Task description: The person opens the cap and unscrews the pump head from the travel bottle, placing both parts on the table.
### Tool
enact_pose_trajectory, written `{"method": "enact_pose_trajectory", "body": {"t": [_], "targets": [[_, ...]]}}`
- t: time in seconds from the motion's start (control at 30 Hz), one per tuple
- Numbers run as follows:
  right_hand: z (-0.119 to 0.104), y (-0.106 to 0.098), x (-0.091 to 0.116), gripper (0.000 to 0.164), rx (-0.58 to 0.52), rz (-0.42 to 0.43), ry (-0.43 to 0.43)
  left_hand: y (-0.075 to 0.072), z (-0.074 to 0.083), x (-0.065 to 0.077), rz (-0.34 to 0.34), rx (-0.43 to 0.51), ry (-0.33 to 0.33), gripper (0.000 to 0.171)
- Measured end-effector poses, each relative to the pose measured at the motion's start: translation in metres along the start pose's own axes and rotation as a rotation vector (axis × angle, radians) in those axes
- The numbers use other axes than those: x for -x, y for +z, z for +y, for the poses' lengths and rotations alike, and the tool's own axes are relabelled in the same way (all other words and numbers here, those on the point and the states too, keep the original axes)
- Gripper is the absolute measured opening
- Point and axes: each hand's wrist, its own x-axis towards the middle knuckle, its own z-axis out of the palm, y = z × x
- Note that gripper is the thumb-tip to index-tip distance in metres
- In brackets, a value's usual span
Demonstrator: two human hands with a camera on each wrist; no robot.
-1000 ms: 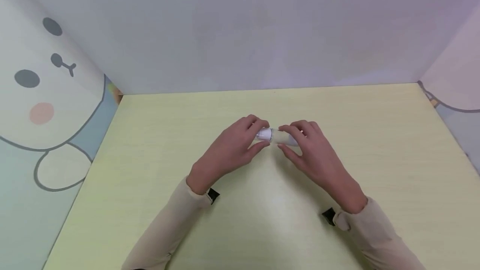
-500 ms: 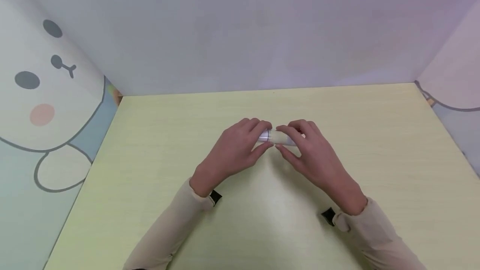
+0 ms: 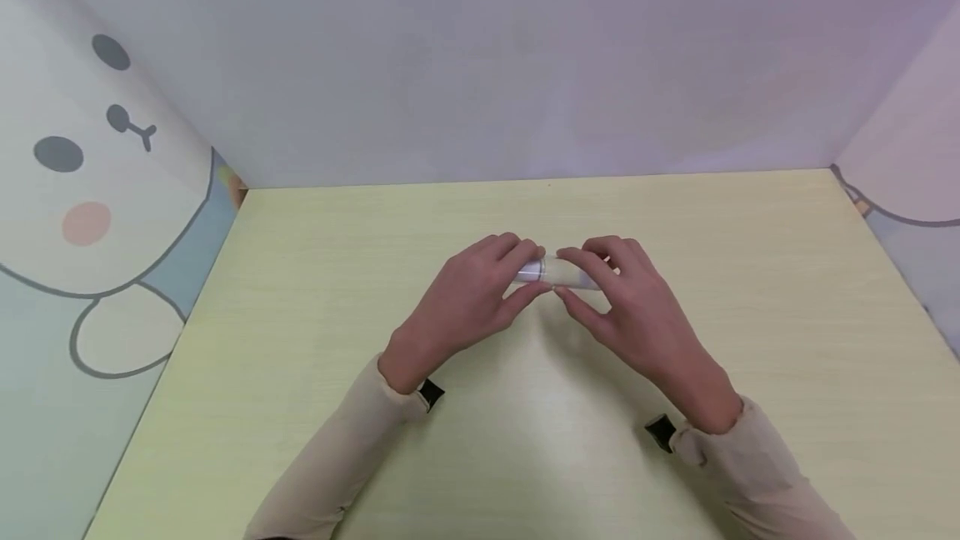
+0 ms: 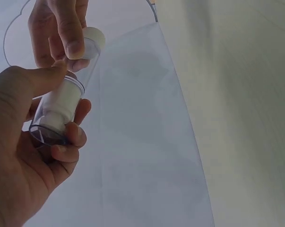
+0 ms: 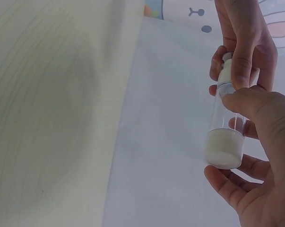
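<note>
A small clear pump bottle lies sideways between both hands, above the table in the head view. My left hand grips its pump end, where a clear cap surrounds the white pump head in the left wrist view. My right hand pinches the clear body between thumb and fingers. At that end a white base shows in the right wrist view, with the clear body above it. Thumbs of both hands nearly meet near the collar. Fingers hide parts of the bottle.
A pale wood-grain table spreads beneath the hands. Behind it rises a plain light wall, and a cartoon-printed panel borders the left side. Black wrist devices stick out by the sleeves.
My left hand has shifted slightly right along the bottle, bringing its thumb closer to the right one. The right hand has stayed nearly in place, still holding the body.
</note>
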Motion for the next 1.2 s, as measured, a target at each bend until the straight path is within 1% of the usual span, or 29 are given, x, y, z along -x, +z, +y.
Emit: {"method": "enact_pose_trajectory", "body": {"t": [0.17,0.27,0.33,0.37,0.43,0.5,0.53,0.57,0.63,0.7,0.8,0.9,1.07,1.2], "targets": [[0.000,-0.001,0.002,0.050,-0.002,0.003,0.003,0.001,-0.001,0.000,0.009,0.060,-0.010,0.030],[0.000,-0.003,0.002,0.052,-0.027,0.026,0.013,0.002,0.000,-0.002,0.042,0.148,-0.050,0.032],[0.000,-0.004,0.002,0.053,-0.052,0.047,0.023,0.002,0.001,-0.003,0.067,0.254,-0.110,0.035],[0.000,-0.005,0.001,0.053,-0.060,0.058,0.027,0.002,0.002,-0.004,0.077,0.323,-0.149,0.036],[-0.001,-0.007,0.001,0.054,-0.076,0.077,0.039,0.001,0.003,-0.007,0.093,0.479,-0.238,0.040],[-0.002,-0.008,0.000,0.054,-0.091,0.097,0.051,-0.001,0.005,-0.008,0.103,0.655,-0.323,0.040],[-0.002,-0.008,-0.001,0.054,-0.094,0.107,0.055,-0.002,0.007,-0.009,0.108,0.736,-0.355,0.040],[-0.003,-0.009,-0.001,0.055,-0.099,0.113,0.060,-0.002,0.008,-0.010,0.113,0.807,-0.379,0.039],[-0.004,-0.010,-0.002,0.056,-0.123,0.120,0.072,-0.003,0.010,-0.010,0.120,0.918,-0.403,0.037],[-0.004,-0.010,-0.002,0.054,-0.141,0.117,0.072,-0.003,0.011,-0.010,0.136,0.986,-0.397,0.034],[-0.005,-0.009,-0.002,0.053,-0.177,0.107,0.074,-0.003,0.012,-0.009,0.162,1.004,-0.356,0.034],[-0.007,-0.009,-0.001,0.051,-0.200,0.093,0.075,-0.004,0.012,-0.008,0.171,0.973,-0.322,0.033],[-0.008,-0.008,-0.001,0.045,-0.226,0.081,0.055,-0.007,0.011,-0.006,0.148,0.909,-0.304,0.031],[-0.007,-0.007,-0.002,0.052,-0.231,0.078,0.038,-0.010,0.009,-0.006,0.128,0.886,-0.296,0.029]]}}
